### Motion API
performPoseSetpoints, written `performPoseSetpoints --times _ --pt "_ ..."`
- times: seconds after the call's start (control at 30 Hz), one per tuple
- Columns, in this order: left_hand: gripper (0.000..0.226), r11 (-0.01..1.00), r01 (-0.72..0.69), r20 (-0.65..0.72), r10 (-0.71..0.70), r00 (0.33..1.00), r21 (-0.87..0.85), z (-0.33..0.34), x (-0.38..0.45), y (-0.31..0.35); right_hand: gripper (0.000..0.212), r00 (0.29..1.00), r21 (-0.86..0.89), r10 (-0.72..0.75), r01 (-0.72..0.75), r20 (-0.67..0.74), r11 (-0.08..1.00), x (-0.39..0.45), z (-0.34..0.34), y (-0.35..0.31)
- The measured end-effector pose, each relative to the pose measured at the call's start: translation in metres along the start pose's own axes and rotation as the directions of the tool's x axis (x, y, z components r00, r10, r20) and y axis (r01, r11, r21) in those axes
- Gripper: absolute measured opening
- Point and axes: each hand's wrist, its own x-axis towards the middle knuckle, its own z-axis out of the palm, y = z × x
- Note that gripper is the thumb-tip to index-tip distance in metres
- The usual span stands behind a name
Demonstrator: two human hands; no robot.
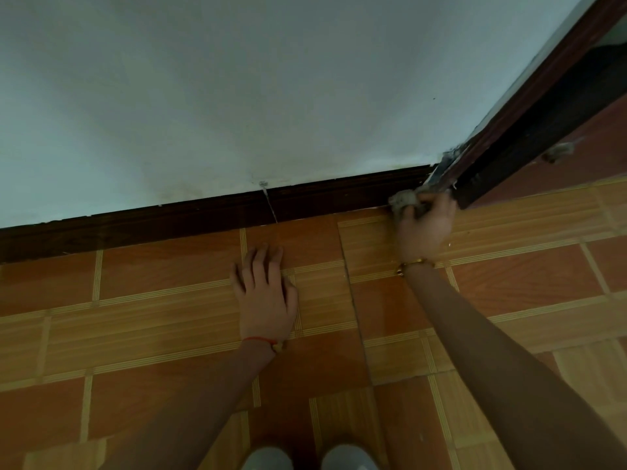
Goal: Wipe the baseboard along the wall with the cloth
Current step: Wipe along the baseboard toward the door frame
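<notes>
A dark brown baseboard (203, 215) runs along the foot of the pale wall, from the left edge to a door frame at the right. My right hand (425, 228) grips a bunched grey cloth (403, 200) and presses it against the baseboard's right end, where it meets the door frame. A gold bracelet circles that wrist. My left hand (266, 296) lies flat on the orange floor tiles with fingers spread, a short way in front of the baseboard. It holds nothing and wears a red string at the wrist.
A dark wooden door frame (529, 106) slants up at the right, with a dust clump (558, 152) beside it. A thin pale crack line (269, 203) crosses the baseboard near its middle. My knees (305, 457) show at the bottom edge.
</notes>
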Motion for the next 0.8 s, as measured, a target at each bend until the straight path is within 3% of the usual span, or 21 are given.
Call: performPoseSetpoints --times 0.1,0.17,0.37,0.57,0.8 --pt "0.052 1.000 -0.006 -0.004 0.006 1.000 -0.007 0.000 0.000 -0.001 0.024 0.989 0.029 -0.036 0.033 0.141 0.999 -0.027 0.018 -0.013" --pt "0.052 1.000 -0.003 0.002 0.003 1.000 -0.015 0.000 -0.001 -0.001 0.025 0.986 0.049 -0.063 0.057 0.156 0.997 -0.031 0.021 -0.014" --pt "0.053 1.000 -0.002 0.002 0.002 1.000 -0.017 0.000 0.000 -0.001 0.024 0.999 -0.010 -0.028 0.028 0.020 1.000 0.001 0.001 0.004" --pt "0.052 1.000 -0.013 -0.005 0.012 1.000 -0.023 0.002 -0.001 -0.002 0.028 0.965 -0.035 -0.153 0.164 0.213 0.986 -0.028 0.015 -0.010" --pt "0.055 0.996 -0.072 0.078 0.076 0.994 -0.045 -0.008 -0.002 -0.017 0.029 0.924 0.091 -0.236 0.218 0.301 0.972 -0.073 0.039 -0.036"
